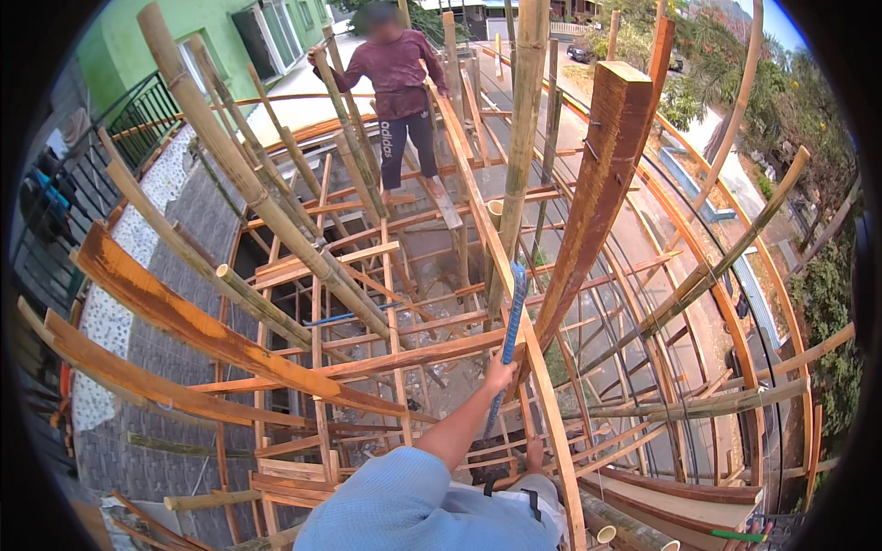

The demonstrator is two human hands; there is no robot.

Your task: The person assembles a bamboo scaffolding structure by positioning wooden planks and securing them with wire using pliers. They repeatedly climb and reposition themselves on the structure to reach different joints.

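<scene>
1. Fingers of my left hand [499,375] are folded around a long blue bar [512,332]; my right hand's state I cannot tell.
2. That bar leans upright against or just beside a pale plank [551,413] running ahead from near my body.
3. Right of my grip, a thick brown beam [593,174] rises.
4. Ahead, a person [397,64] in maroon stands on timber, holding a bamboo pole [347,115].
</scene>
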